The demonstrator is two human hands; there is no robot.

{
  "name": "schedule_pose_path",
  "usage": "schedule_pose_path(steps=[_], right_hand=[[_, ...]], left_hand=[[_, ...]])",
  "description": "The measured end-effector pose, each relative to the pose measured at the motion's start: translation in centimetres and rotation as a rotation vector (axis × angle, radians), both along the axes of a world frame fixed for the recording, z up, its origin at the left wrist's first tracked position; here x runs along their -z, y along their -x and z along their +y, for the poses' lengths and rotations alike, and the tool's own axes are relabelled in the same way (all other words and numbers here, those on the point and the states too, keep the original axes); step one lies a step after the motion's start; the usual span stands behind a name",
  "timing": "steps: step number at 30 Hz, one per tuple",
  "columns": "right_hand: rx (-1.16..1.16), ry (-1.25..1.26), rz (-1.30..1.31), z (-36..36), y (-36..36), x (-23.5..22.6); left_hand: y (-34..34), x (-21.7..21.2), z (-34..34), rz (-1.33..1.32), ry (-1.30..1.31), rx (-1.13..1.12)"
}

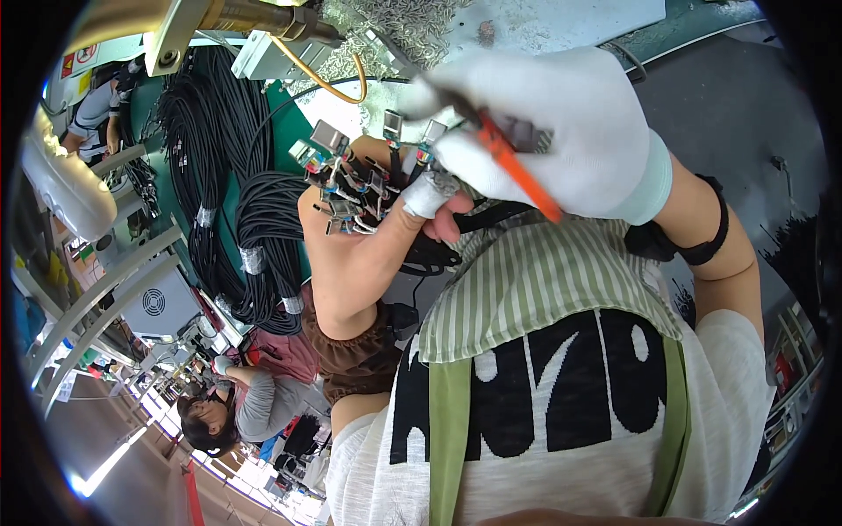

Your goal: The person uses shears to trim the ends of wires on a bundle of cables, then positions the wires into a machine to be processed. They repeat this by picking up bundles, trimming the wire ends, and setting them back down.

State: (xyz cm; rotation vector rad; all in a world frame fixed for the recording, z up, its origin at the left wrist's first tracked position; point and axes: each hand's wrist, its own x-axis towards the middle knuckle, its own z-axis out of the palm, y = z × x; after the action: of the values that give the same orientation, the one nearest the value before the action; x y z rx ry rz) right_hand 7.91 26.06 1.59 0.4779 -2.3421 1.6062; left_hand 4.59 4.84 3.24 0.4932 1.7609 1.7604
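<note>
My left hand is bare, with silvery tape wrapped round the thumb. It grips a bunch of black cables, whose metal plug connectors and coloured wire ends fan out above the fingers. In a white glove, my right hand is closed round orange-handled pliers. Their metal head is smeared by motion and lies just above the connectors, close to my left thumb. Whether the jaws touch a connector cannot be made out.
A heap of small metal pieces covers part of the bench at the top. Brass-coloured machine parts and a yellow tube overhang it. Taped black cable coils lie at left. Co-workers sit lower left and upper left.
</note>
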Motion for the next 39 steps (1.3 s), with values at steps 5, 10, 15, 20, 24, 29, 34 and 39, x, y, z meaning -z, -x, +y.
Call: schedule_pose_path(steps=[5,10,15,20,24,29,34,39], right_hand=[[0.004,-0.259,0.134,0.7,0.4,-0.4],[-0.121,0.117,-0.507,0.5,0.6,-2.1],[-0.439,0.128,-0.523,1.6,1.2,-1.2],[-0.103,-0.107,-0.014,-0.3,-0.1,-0.6],[0.113,-0.270,0.211,-1.5,-0.3,0.5],[0.233,-0.476,-0.030,-1.0,-0.9,-1.2],[0.288,-0.536,0.206,-1.3,-1.3,0.3],[0.211,-0.564,0.098,-1.6,-1.8,0.8]], left_hand=[[-0.8,0.0,1.0,0.133,0.025,-0.138],[-1.5,1.2,0.2,0.424,0.082,-0.151],[-1.4,1.3,-0.4,0.603,0.237,-0.080],[-1.1,0.1,1.0,-0.141,-0.239,-0.165],[-0.5,0.1,0.8,-0.442,-0.419,-0.224],[-1.0,0.2,0.9,0.050,0.019,-0.306],[-0.9,1.0,0.5,0.112,0.040,-0.427],[-1.1,1.4,1.1,0.209,0.120,-0.434]])
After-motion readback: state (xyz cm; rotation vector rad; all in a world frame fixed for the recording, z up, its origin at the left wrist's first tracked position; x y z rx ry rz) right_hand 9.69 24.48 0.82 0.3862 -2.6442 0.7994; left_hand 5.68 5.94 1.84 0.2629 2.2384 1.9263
